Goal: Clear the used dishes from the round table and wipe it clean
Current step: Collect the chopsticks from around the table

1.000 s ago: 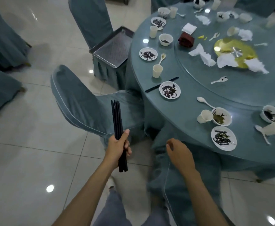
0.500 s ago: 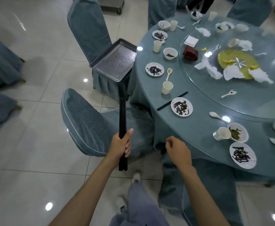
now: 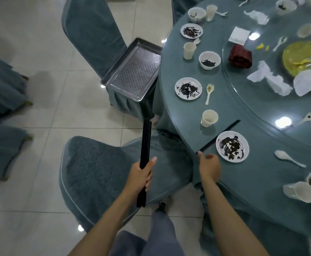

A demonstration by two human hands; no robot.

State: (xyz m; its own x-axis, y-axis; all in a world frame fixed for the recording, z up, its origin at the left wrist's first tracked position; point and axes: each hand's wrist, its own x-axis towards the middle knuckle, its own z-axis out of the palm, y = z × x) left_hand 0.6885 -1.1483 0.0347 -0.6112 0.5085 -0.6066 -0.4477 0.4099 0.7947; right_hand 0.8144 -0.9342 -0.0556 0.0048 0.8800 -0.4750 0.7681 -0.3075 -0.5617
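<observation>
Round table [image 3: 258, 169], left hand [image 3: 141, 173] grip wraps chopstick bundle [image 3: 146, 143], long axis pointing forward, right hand [image 3: 209, 167] slack, empty

Soft, even overhead light, moderately bright, cool teal cast overall. I count ceiling-lamp reflections as small clipped white spots on glossy floor tiles [image 3: 45, 111] and glass turntable [image 3: 261, 111]. Shadows faint and diffuse; grey smudge on floor beside far-left chair [image 3: 3, 85]. Right hand [image 3: 209, 168] motion-blurred; left hand [image 3: 141, 172] and the black chopsticks [image 3: 145, 141] it grips sharp. Strong wide-angle bowing toward edges; I see table rim [image 3: 166, 111] curve hard, corners soft.
</observation>
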